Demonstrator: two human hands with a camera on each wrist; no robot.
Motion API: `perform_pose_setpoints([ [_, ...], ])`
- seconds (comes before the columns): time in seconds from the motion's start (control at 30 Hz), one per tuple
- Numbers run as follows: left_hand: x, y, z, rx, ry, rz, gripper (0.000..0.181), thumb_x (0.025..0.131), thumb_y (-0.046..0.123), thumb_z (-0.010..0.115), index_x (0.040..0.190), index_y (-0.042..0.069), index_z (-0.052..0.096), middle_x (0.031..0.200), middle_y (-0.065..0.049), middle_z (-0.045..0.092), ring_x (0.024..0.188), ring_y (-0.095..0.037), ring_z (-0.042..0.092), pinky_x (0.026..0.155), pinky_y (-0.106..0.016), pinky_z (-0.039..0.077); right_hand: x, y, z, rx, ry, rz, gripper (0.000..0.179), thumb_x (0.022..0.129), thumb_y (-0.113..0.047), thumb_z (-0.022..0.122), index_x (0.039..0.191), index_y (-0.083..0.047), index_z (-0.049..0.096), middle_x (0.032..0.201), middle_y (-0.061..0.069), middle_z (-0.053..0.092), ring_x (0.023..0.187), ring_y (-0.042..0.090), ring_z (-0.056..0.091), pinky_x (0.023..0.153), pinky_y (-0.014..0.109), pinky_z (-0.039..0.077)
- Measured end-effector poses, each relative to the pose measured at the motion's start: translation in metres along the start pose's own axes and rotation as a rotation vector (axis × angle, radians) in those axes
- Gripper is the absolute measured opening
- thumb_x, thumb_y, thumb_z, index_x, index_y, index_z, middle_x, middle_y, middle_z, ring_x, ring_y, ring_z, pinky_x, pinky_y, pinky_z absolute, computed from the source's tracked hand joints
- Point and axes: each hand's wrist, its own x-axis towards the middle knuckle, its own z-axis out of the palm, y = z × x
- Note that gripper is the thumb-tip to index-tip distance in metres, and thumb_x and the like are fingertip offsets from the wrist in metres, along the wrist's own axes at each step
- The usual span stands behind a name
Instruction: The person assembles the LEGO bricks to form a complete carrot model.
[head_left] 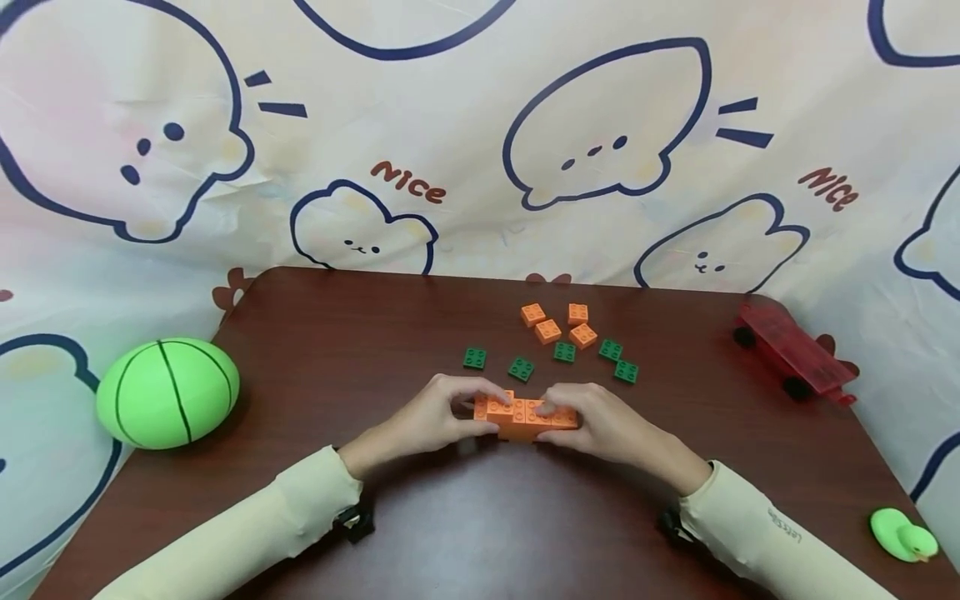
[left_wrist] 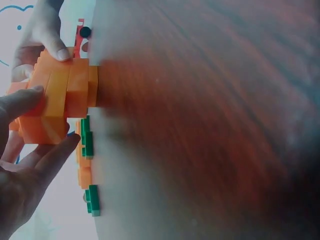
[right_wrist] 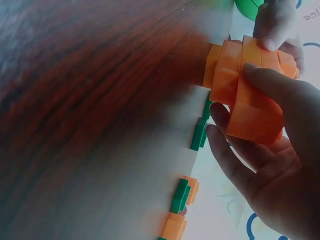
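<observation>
A stack of orange toy building bricks [head_left: 519, 427] stands at the middle of the table, between my two hands. Seen from the side, its lowest layer is narrower than the layers above, and it meets the tabletop. My left hand [head_left: 438, 417] grips the stack's left end, its thumb [left_wrist: 25, 100] on the near side. The right end is held by my right hand [head_left: 600, 418], whose thumb [right_wrist: 270, 82] presses the near face. Some fingertips behind the stack are hidden in the head view.
Beyond the stack lie loose green bricks [head_left: 521, 369] and orange bricks [head_left: 547, 331]. A green ball [head_left: 168, 393] sits at the left edge. On the right are a red toy vehicle [head_left: 798, 352] and a green toy duck [head_left: 900, 533]. A printed cloth hangs behind the table [head_left: 337, 325].
</observation>
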Motion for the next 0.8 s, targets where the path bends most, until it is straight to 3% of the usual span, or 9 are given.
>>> perform_pose_setpoints([
  [0.33,0.0025,0.0038,-0.0004,0.012,-0.014,-0.043,0.034,0.089,0.014,0.081,0.120,0.024,0.074,0.119,0.003,0.075,0.099,-0.008,0.071,0.086,-0.028,0.060,-0.0019,0.0009,-0.0013,0.011,0.005,-0.011,0.024,0.085,-0.023,0.086,0.100,-0.022,0.067,0.101,-0.010,0.074,0.088,0.002,0.065,0.081,0.027,0.059],
  [0.57,0.0006,0.0023,0.0028,0.018,0.016,-0.026,0.033,0.089,0.013,0.081,0.120,0.024,0.073,0.122,0.002,0.074,0.103,-0.010,0.067,0.084,-0.029,0.060,-0.0012,-0.0003,-0.0016,0.009,-0.001,0.001,0.025,0.085,-0.024,0.086,0.102,-0.022,0.067,0.103,-0.010,0.074,0.089,0.002,0.065,0.082,0.027,0.059],
  [0.8,0.0015,0.0004,0.0047,0.049,0.009,0.014,0.036,0.092,0.012,0.078,0.124,0.023,0.067,0.128,0.003,0.070,0.111,-0.012,0.066,0.085,-0.030,0.059,-0.0017,-0.0026,-0.0075,0.010,-0.049,0.013,0.029,0.086,-0.031,0.085,0.105,-0.022,0.065,0.110,-0.009,0.073,0.096,0.003,0.066,0.086,0.029,0.059],
])
